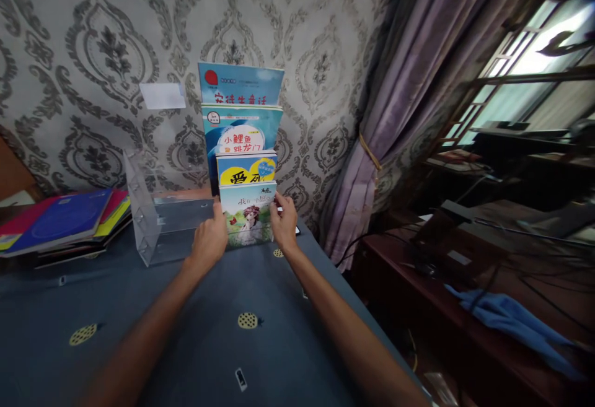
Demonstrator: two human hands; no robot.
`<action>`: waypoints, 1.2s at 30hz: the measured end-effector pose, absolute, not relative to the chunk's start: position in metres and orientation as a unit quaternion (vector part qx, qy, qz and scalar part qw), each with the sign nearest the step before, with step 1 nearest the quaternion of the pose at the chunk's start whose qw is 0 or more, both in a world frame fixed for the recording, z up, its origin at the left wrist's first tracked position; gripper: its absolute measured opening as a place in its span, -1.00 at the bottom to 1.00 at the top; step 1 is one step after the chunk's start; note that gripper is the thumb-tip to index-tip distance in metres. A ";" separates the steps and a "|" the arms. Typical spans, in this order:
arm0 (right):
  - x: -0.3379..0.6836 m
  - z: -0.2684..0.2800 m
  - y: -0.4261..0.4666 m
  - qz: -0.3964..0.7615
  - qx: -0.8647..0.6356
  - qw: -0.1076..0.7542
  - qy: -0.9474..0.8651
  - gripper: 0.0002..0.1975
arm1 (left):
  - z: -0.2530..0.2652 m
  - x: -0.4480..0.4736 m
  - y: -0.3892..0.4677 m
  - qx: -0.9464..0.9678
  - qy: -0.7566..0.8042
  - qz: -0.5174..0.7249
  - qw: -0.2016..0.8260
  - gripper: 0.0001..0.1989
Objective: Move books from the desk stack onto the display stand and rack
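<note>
A small picture book (248, 218) with a figure in a green field on its cover stands upright between my hands. My left hand (210, 233) grips its left edge, thumb up. At the right edge, my right hand (283, 220) pinches it between thumb and fingers. Behind it rise a blue and yellow book (246, 168), a teal book (242, 128) and a tall blue book (242, 82), each higher than the one in front. A clear plastic rack (144, 221) stands at their left; where it meets the books is hidden.
Folders and booklets (65, 218) lie piled at the table's left. The dark blue tablecloth (195, 339) has pineapple prints. Patterned wallpaper (116, 54) backs the table. To the right are a tied purple curtain (367, 140), a brown cabinet (395, 264) with cables and a blue cloth (511, 320).
</note>
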State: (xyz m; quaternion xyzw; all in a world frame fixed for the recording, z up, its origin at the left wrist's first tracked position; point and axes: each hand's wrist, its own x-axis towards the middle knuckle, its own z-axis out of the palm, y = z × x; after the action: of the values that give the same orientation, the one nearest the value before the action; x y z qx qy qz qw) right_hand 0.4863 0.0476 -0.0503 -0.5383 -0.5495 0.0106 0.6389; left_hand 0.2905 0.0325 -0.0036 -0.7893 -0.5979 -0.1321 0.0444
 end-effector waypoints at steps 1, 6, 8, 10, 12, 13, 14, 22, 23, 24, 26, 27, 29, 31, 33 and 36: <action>0.487 -0.050 0.047 0.015 -0.536 0.641 -0.550 -0.61 | -0.004 0.291 0.033 -0.788 -0.599 -0.135 0.046 -0.56; 0.488 -0.049 0.046 0.035 -0.527 0.645 -0.551 -0.62 | -0.008 0.291 0.035 -0.784 -0.602 -0.141 0.050 -0.50; 0.488 -0.048 0.046 0.039 -0.524 0.647 -0.552 -0.63 | -0.010 0.291 0.036 -0.785 -0.600 -0.145 0.047 -0.50; 0.488 -0.048 0.047 0.042 -0.521 0.651 -0.551 -0.62 | -0.010 0.291 0.037 -0.786 -0.598 -0.149 0.043 -0.50; 0.488 -0.048 0.047 0.043 -0.520 0.655 -0.546 -0.61 | -0.010 0.291 0.037 -0.789 -0.594 -0.149 0.041 -0.50; 0.488 -0.048 0.047 0.041 -0.521 0.655 -0.545 -0.61 | -0.010 0.291 0.037 -0.790 -0.593 -0.148 0.041 -0.50; 0.488 -0.048 0.047 0.039 -0.523 0.654 -0.545 -0.60 | -0.010 0.291 0.036 -0.792 -0.592 -0.148 0.040 -0.49; 0.490 -0.043 0.042 0.022 -0.544 0.622 -0.563 -0.63 | -0.007 0.288 0.036 -0.794 -0.586 -0.159 0.020 -0.51; 0.490 -0.043 0.042 0.023 -0.545 0.620 -0.564 -0.64 | -0.008 0.288 0.036 -0.795 -0.584 -0.162 0.018 -0.51; 0.490 -0.042 0.042 0.023 -0.547 0.618 -0.564 -0.64 | -0.009 0.287 0.036 -0.797 -0.580 -0.165 0.015 -0.51; 0.489 -0.040 0.041 0.021 -0.550 0.616 -0.564 -0.64 | -0.011 0.286 0.036 -0.801 -0.575 -0.166 0.010 -0.50; 0.489 -0.039 0.041 0.020 -0.550 0.615 -0.565 -0.63 | -0.012 0.286 0.036 -0.802 -0.574 -0.166 0.008 -0.49; 0.489 -0.036 0.040 0.017 -0.546 0.618 -0.566 -0.60 | -0.013 0.286 0.035 -0.800 -0.577 -0.164 0.005 -0.47; 0.490 -0.033 0.038 0.010 -0.540 0.627 -0.562 -0.57 | -0.013 0.287 0.034 -0.800 -0.578 -0.160 0.008 -0.46; 0.492 -0.028 0.037 0.007 -0.536 0.638 -0.553 -0.57 | -0.012 0.288 0.030 -0.802 -0.575 -0.158 0.014 -0.46; 0.497 -0.017 0.033 0.013 -0.531 0.659 -0.532 -0.59 | -0.009 0.290 0.024 -0.801 -0.577 -0.158 0.028 -0.43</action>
State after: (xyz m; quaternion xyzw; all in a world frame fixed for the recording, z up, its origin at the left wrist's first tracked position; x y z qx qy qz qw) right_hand 0.4970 0.0335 -0.0174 -0.5310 -0.5320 0.0129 0.6594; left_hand 0.2902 0.0241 -0.0089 -0.8011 -0.5766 -0.1580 0.0281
